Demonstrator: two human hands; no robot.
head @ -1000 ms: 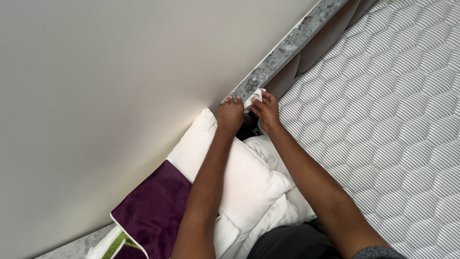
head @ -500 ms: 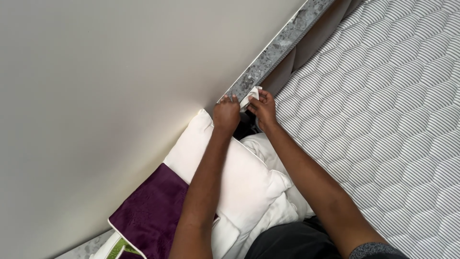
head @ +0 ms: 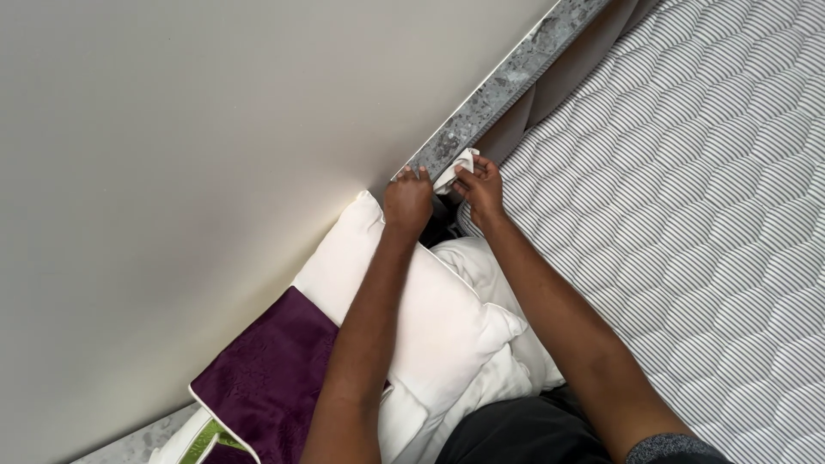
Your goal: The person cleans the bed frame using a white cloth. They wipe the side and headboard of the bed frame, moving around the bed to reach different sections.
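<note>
Nearby, white pillows [head: 430, 318] and purple cushion [head: 266, 378] under forearms, quilted mattress [head: 687, 215] right, grey marbled ledge [head: 498, 86] against wall, small white cloth [head: 455, 169] pinched by right hand [head: 479, 187], left hand [head: 407, 201] curled, fingertips just beside cloth.

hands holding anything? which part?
Right hand pinches a small white piece of cloth by its lower edge. Left hand is closed beside it; whether it grips anything cannot be told.
</note>
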